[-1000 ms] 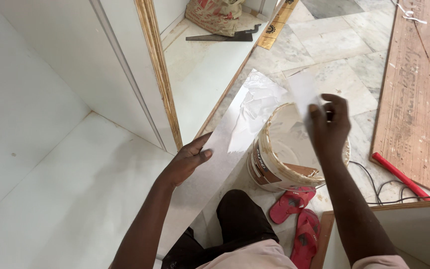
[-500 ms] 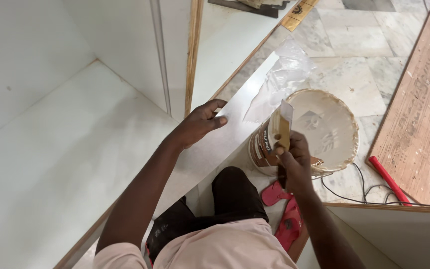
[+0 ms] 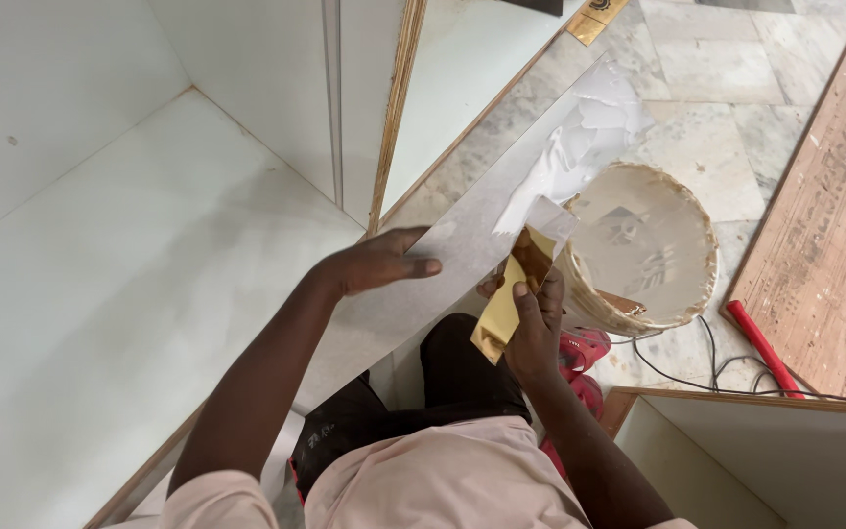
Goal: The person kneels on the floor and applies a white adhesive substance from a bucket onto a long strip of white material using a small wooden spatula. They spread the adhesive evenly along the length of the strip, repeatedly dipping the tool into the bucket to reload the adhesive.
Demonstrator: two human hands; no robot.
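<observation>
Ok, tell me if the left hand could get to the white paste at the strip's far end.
Probably yes: the left hand lies flat on the pale strip, and bare strip runs unblocked to the white paste, though it's a stretch.

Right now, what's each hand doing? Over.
Left hand flat on the strip, holding nothing. Right hand grips a yellow scraper, spreading white paste. Bucket close beside. Nothing blocking.

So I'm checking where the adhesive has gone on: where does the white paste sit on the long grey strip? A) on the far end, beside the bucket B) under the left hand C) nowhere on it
A: the white paste covers the far end of the grey strip, next to the bucket; the left hand rests on bare strip.
</observation>
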